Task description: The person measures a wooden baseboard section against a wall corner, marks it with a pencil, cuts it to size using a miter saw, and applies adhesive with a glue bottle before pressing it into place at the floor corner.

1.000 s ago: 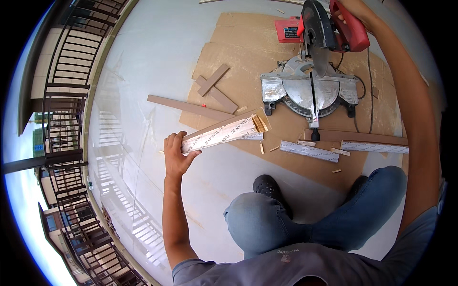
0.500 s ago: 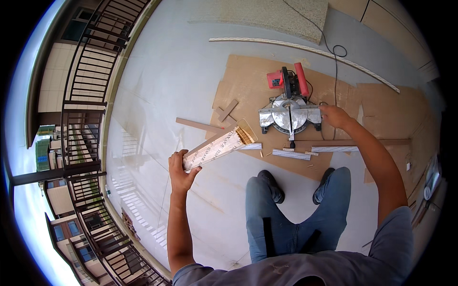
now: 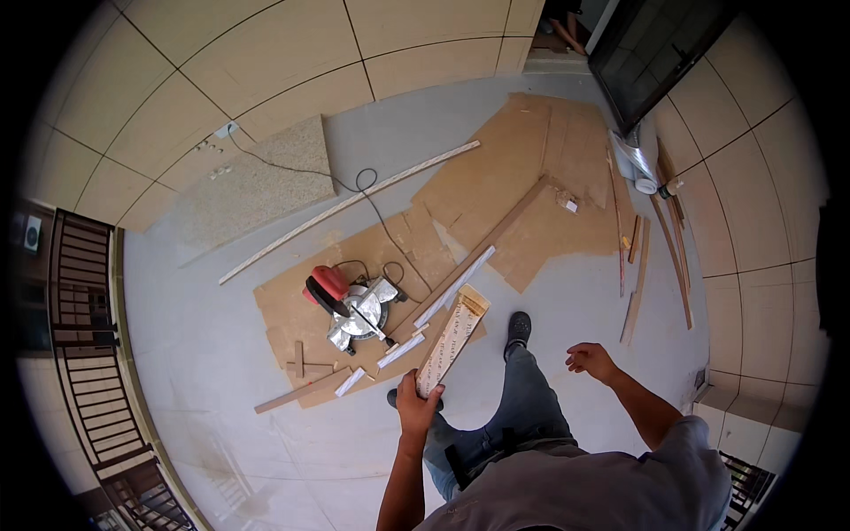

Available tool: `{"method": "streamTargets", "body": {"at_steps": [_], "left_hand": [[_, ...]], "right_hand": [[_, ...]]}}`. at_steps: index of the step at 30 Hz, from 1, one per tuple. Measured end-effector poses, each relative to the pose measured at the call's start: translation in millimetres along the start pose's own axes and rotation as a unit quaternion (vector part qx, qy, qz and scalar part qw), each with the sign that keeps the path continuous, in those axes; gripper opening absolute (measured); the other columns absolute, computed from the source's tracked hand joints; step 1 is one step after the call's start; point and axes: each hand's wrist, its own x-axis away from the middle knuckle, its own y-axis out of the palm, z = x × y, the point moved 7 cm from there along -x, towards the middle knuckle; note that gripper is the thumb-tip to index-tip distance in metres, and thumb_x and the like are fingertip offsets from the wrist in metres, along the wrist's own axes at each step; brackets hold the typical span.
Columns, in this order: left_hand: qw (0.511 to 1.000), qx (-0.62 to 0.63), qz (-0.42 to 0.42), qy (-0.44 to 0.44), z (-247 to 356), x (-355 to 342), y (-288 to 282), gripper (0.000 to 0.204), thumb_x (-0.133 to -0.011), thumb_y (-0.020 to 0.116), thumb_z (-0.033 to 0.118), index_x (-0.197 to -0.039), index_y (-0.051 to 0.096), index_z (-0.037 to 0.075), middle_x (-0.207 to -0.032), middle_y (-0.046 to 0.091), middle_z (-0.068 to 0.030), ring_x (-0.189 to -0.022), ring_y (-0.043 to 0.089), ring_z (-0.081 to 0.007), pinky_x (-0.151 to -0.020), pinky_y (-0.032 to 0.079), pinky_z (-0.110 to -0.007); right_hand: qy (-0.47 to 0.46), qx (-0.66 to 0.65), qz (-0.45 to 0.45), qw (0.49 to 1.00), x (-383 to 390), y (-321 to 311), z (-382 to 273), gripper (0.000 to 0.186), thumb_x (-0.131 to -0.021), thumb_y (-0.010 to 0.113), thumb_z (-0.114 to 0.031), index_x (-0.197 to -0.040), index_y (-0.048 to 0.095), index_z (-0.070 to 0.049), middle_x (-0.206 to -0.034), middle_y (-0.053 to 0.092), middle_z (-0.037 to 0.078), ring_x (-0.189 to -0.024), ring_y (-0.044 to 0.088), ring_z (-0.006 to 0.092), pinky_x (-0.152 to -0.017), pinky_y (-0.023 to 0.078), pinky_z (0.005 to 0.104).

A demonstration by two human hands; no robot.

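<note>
My left hand (image 3: 416, 403) grips the lower end of a long trim piece (image 3: 452, 341) wrapped in printed white film, with a tan upper end, held up in front of my legs. My right hand (image 3: 590, 361) hangs out to the right over the grey floor, fingers loosely bent and apart, holding nothing. The red-and-silver mitre saw (image 3: 330, 286) rests on cardboard (image 3: 279, 310) ahead and left of me. Around it lie short brown offcuts (image 3: 299, 358), white-wrapped strips (image 3: 452, 288) and a long brown board (image 3: 513, 217).
Cardboard (image 3: 478, 124) spreads toward an open dark door (image 3: 646, 62), where another person's arm (image 3: 574, 35) shows. Long strips (image 3: 677, 257) lean along the right tiled wall. A speckled slab (image 3: 266, 168) and power cord (image 3: 365, 179) lie by the back wall. A railing (image 3: 93, 372) runs along the left.
I have risen from low beside the saw and turned rightward, bringing the doorway into view. My right hand has left the saw; my left hand still carries the trim piece.
</note>
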Motion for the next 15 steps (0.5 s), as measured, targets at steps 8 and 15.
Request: {"method": "streamTargets", "body": {"at_steps": [8,15], "left_hand": [[0.975,-0.101,-0.092,0.175,244.3,-58.2,279.8,0.055,-0.080,0.088,0.036,-0.109,0.060,-0.001,-0.098,0.066,-0.0236,-0.094,0.064,-0.0430,-0.081,0.051,-0.049],[0.936,-0.182,-0.186,0.236,400.5,-68.7,378.6,0.052,-0.081,0.087,0.038,-0.100,0.061,-0.003,-0.086,0.065,-0.0221,-0.079,0.065,-0.0438,-0.067,0.053,-0.048]], "right_hand": [[-0.348,-0.245,0.150,0.892,48.4,-166.5,-237.4,0.049,-0.100,0.065,-0.007,-0.145,0.046,0.001,-0.125,0.068,0.010,-0.107,0.063,0.0126,-0.093,0.050,0.0280],[-0.396,-0.300,0.213,0.841,83.6,-331.0,-289.6,0.035,-0.104,0.063,-0.016,-0.135,0.056,0.000,-0.113,0.072,0.005,-0.090,0.058,0.0069,-0.075,0.046,0.0248]]}}
